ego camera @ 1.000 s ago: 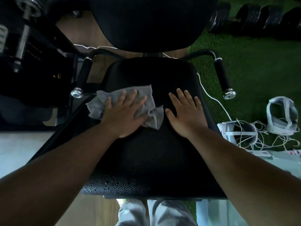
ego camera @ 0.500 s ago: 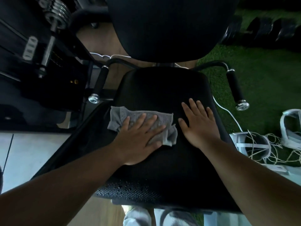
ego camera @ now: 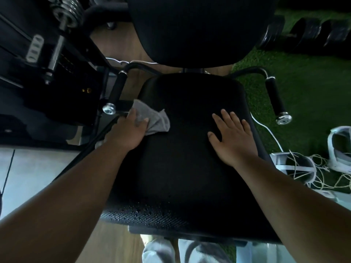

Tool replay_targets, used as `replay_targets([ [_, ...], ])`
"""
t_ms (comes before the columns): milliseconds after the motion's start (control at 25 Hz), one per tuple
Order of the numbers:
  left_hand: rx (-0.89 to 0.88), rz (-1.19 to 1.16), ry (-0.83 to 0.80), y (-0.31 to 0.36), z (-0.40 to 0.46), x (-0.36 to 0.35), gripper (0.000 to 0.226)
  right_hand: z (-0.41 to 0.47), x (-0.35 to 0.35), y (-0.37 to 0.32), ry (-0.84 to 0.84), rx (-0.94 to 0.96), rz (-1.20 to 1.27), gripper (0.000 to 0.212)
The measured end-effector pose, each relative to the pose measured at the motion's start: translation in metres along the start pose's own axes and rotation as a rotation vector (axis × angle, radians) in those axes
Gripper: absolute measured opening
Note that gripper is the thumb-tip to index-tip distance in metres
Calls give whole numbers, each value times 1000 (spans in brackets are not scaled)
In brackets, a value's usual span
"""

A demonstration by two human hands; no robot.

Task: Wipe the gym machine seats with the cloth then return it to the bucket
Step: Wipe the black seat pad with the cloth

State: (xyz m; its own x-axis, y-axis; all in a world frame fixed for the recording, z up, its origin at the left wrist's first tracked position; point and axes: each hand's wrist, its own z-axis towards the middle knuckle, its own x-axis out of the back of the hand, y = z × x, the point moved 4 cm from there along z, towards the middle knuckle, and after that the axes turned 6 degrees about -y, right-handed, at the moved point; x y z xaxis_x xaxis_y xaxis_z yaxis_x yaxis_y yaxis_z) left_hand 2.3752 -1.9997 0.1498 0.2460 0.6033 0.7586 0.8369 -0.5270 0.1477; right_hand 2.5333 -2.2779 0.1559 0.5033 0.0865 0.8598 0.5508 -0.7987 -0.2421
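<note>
Wiping is under way: the left hand [ego camera: 129, 130] presses the grey cloth [ego camera: 152, 118] onto the black seat [ego camera: 186, 149] at its left edge, centre-left of the frame; the right hand [ego camera: 232, 137] rests flat, fingers spread, holding nothing. No bucket shows, so the return remains.

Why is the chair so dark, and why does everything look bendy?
Head view: dim light leaves the black seat nearly featureless; the wide-angle lens bends the edges; the left hand on the grey cloth looks slightly blurred, the right hand sharper.
</note>
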Motion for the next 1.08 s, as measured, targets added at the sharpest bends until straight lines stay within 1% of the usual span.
replay_targets([
  [80,77,10,3,-15,-25,-4,76,-1,0,-1,17,-6,-12,68],
  [160,102,-27,29,-3,-20,0,78,1,-1,-2,24,-7,-22,68],
  [240,58,-100,12,18,17,9,79,1,-1,-2,28,-3,-25,68],
  [320,-32,-213,-43,35,49,17,92,2,-2,0,29,0,-23,67],
  [360,-50,-231,-67,35,54,18,98,3,-3,1,26,3,-23,67],
  [440,-49,-167,-75,18,36,12,92,2,-2,1,11,7,-27,67],
  [560,-42,-125,-53,-32,-32,0,93,1,0,-1,6,7,-34,67],
  [640,-33,-50,-24,-59,-73,-13,88,1,1,-2,-2,6,-42,67],
  [680,-33,-17,-11,-66,-79,-17,86,1,1,-2,-8,3,-42,67],
  [760,-42,23,-12,-56,-72,-16,85,1,1,-4,-30,1,-19,66],
  [880,-178,37,-31,-19,-28,-1,85,-9,-1,-11,-70,6,-18,65],
  [960,-233,79,-51,-9,-12,-1,81,-30,-4,-15,-81,11,-42,63],
  [1080,-312,109,-29,-35,-52,-14,73,-91,-13,-13,-72,-21,-72,61],
])
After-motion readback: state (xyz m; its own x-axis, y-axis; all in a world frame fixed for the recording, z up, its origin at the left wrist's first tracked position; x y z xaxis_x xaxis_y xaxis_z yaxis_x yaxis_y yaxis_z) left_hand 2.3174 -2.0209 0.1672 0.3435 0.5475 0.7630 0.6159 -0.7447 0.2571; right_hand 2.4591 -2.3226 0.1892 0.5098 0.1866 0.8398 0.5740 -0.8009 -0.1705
